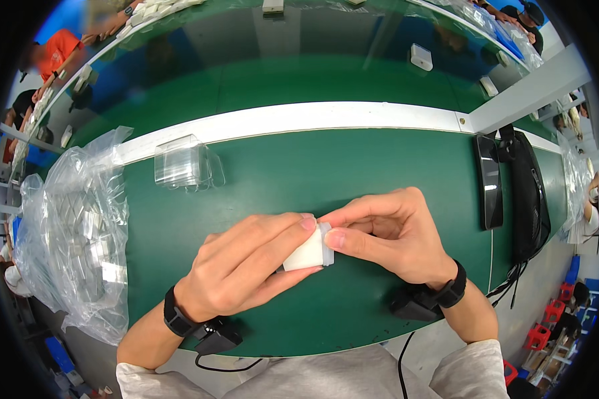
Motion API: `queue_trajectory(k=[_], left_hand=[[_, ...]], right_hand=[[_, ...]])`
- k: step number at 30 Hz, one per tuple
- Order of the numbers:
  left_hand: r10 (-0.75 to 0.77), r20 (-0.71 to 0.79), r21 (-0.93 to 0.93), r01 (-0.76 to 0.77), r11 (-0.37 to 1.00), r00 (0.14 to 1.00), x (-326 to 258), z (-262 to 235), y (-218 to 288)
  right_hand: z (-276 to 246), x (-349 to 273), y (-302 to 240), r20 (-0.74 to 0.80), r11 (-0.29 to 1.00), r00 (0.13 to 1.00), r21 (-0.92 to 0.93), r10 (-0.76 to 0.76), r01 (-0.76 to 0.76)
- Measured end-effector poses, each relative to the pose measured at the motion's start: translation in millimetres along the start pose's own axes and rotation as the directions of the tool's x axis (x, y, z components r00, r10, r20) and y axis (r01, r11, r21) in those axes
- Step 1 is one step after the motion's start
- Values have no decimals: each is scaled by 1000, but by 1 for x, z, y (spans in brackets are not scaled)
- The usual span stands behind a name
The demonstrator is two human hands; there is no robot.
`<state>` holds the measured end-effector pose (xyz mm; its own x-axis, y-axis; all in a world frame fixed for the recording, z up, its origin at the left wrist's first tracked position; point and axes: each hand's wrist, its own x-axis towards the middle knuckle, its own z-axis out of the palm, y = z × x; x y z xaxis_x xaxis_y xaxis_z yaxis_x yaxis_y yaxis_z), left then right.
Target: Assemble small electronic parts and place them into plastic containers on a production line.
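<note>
Above the middle of the green table, a small white box (305,255) with a translucent grey-white end is held between both hands. My left hand (243,266) wraps round its body, thumb side on top and fingers below. The thumb and forefinger of my right hand (393,233) pinch the translucent end piece (327,244) on the box's right side. Whether that end is a lid or a sleeve cannot be made out. Each wrist wears a black strap with a dark device under it.
Clear plastic cases (188,166) stand at the back left, beside a large clear bag (80,239) of pieces. On the right lie a phone (490,183) and a black pouch (529,193) with cables. A white rail (299,120) crosses behind; other people work beyond it.
</note>
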<state>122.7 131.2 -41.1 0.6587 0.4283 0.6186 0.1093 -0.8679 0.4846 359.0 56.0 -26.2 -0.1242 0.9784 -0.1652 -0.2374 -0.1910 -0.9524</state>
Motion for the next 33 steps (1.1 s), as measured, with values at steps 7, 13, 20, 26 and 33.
queue_trajectory(k=[7, 13, 20, 26, 33], left_hand=[[-38, 50, 98, 33, 995, 998, 5, 2, 6], [-117, 50, 18, 117, 993, 992, 9, 2, 4], [-471, 210, -536, 504, 677, 857, 8, 0, -3], [-577, 434, -659, 680, 320, 692, 11, -8, 4], [-360, 136, -326, 384, 864, 923, 8, 1, 2]], right_hand=[[-2, 4, 1, -8, 999, 1000, -51, -7, 7], [-3, 7, 6, -6, 1000, 1000, -1, 3, -3], [-5, 1, -10, 39, 962, 970, -119, -242, 245], [1, 1, -4, 88, 923, 950, -227, -299, 311], [2, 6, 4, -66, 983, 981, -42, -183, 180]])
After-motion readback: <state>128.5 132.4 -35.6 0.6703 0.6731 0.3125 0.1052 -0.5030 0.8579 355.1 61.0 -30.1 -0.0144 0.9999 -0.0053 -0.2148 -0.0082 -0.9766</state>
